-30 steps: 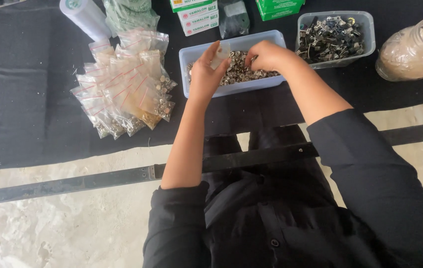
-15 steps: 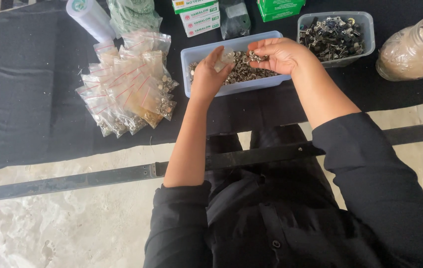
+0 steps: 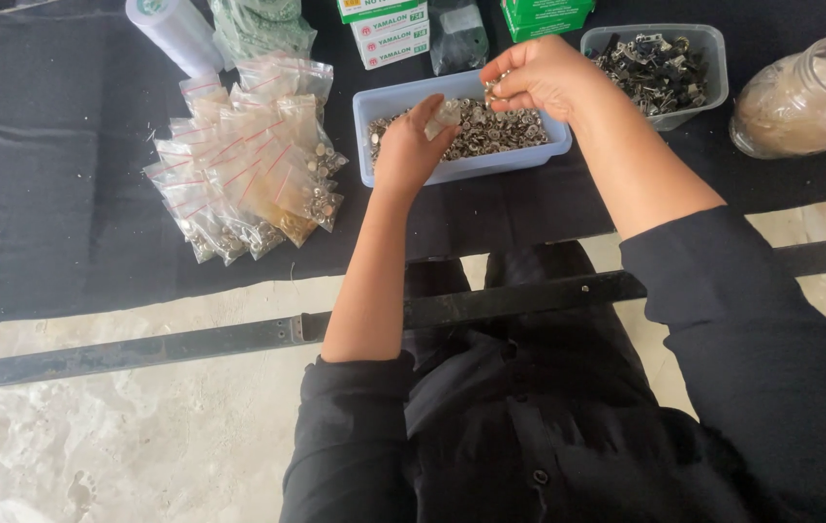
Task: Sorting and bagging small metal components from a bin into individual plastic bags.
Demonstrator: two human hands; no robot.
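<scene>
A pale blue tray (image 3: 374,102) full of small silver metal fasteners (image 3: 505,126) sits on the black cloth. My left hand (image 3: 411,145) rests at the tray's front left and holds a small clear plastic bag (image 3: 446,114) over the fasteners. My right hand (image 3: 537,76) is raised above the tray's right half, fingers pinched on a few silver fasteners just above the bag's mouth. A heap of filled clear zip bags (image 3: 248,155) lies left of the tray.
A clear tub of dark metal parts (image 3: 663,60) and a plastic jar (image 3: 805,97) stand at the right. Small boxes (image 3: 389,29), a green box (image 3: 544,15), a white roll (image 3: 175,34) and green packets (image 3: 258,29) line the back. A black bar (image 3: 219,339) crosses below.
My right hand has lifted out of the fasteners with a pinch of them and come above the tray. My left hand has kept the small bag in place.
</scene>
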